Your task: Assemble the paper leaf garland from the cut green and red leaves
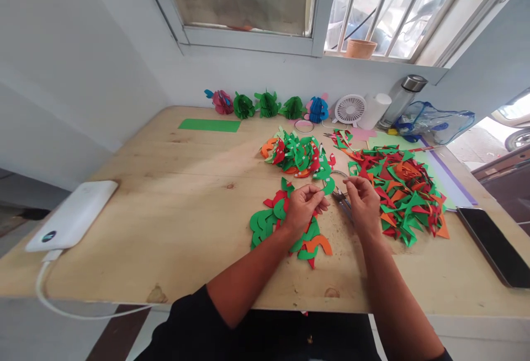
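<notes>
My left hand (305, 206) pinches a curved green paper cutout (329, 186) between thumb and fingers. Close by on its right, my right hand (365, 200) has thumb and forefinger pressed together; whatever they may hold is too small to make out. Between the hands lies a grey-handled metal tool (343, 202), partly hidden, beside a thin ring (339, 174). Under and around my left hand spreads a pile of green, red and orange paper cutouts (260, 223). Farther back is another heap of cutouts (296, 151), several bearing small white patches.
Paper scraps (408, 190) are heaped at right, near a black phone (494, 245). Folded paper figures (268, 104), a small white fan (350, 109) and a bottle (402, 99) line the wall. A green strip (209, 125) lies at back left; a white power bank (74, 214) sits far left.
</notes>
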Motion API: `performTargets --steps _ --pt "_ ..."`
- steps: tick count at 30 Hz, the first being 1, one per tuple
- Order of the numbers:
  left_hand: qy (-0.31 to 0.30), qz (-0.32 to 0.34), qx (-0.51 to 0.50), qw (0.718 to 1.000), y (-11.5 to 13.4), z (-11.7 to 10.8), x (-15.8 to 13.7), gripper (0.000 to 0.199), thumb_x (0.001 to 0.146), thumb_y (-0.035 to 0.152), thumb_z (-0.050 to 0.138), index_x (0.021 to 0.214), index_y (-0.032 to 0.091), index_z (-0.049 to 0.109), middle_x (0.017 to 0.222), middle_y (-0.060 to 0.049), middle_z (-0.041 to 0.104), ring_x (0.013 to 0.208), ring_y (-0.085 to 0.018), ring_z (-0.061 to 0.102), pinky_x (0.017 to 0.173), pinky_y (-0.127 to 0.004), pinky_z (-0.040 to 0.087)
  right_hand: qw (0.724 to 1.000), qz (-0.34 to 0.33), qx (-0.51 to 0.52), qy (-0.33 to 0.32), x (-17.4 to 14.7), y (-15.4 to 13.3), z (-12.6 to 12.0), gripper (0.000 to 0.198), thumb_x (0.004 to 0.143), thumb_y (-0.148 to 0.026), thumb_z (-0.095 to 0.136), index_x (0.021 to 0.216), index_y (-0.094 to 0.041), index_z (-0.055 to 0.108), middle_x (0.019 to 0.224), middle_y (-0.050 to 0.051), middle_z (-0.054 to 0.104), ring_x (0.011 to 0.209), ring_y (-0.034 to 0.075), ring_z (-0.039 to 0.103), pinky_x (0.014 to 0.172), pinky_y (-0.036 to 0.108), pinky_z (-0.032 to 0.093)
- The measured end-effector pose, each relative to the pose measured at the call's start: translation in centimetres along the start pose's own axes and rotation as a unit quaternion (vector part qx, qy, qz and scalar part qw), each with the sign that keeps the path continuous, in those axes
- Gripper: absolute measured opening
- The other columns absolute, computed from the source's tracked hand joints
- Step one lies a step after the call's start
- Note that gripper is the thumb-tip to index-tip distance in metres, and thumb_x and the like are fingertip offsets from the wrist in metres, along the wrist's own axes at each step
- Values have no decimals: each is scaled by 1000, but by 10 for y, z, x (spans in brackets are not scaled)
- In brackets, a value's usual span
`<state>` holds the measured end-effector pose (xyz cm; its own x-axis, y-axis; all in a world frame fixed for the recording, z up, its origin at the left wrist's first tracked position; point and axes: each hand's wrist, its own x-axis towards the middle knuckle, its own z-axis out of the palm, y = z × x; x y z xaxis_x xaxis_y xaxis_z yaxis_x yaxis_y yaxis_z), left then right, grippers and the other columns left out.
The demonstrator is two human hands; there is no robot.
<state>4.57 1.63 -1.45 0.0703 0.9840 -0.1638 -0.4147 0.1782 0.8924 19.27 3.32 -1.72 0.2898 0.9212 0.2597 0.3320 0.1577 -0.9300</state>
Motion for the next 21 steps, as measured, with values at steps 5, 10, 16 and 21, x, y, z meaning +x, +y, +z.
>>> performTargets --steps 5,10,16,21 --pt "-70 -1 -2 998 4 1 -4 28 72 42 66 72 16 56 59 -3 66 48 -11 56 49 -22 42 956 95 243 -135 -8 -15 -1 33 81 -38 60 111 -24 56 90 2 65 72 13 57 67 28 45" --pt "-141 -36 -29 989 8 1 -7 30 73 43 65 72 15 55 57 -4 64 49 -12 56 49 -23 40 910 130 332 -211 -14 -25 -1 43 81 -36 61 122 -28 49 92 2 67 71 14 59 59 26 45" --pt "-174 -85 -42 980 13 2 -11 30 72 41 66 75 14 55 59 -6 65 50 -12 56 51 -23 39 890 149 367 -227 -18 -32 -3 51 82 -35 60 130 -30 43 90 2 66 73 16 60 58 28 47" --pt "-178 -93 -45 979 12 2 -11 30 73 41 65 78 14 55 59 -5 65 49 -12 56 51 -23 38 899 137 356 -216 -20 -33 -4 48 83 -36 58 128 -29 45 92 3 63 71 15 56 61 29 48"
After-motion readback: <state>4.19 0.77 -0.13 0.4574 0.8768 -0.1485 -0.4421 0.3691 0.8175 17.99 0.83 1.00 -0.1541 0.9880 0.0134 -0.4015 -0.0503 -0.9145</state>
